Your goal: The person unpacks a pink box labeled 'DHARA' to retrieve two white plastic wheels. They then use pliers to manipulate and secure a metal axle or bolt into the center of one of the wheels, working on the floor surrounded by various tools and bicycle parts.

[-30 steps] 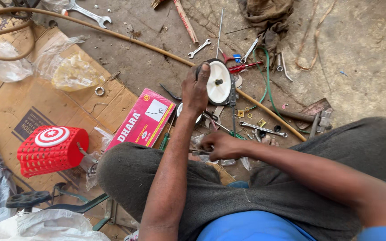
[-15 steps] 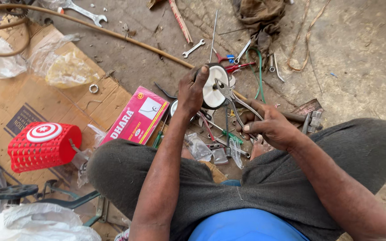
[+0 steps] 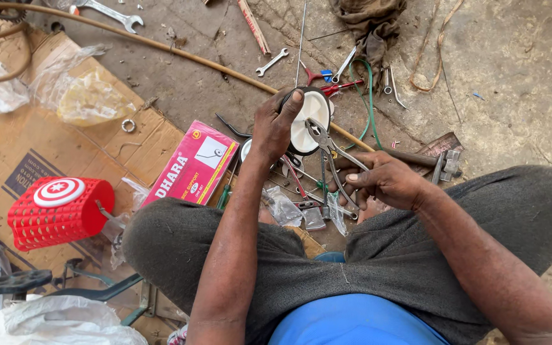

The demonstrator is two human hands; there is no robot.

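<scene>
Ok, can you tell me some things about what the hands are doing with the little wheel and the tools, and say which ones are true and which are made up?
1. The left hand grips a small white wheel. True.
2. The right hand holds a hammer. False: it holds pliers.
3. The red basket sits on cardboard. True.
4. The pink box lies right of the wheel. False: it lies to its left.
5. A spanner lies on the ground. True.
</scene>
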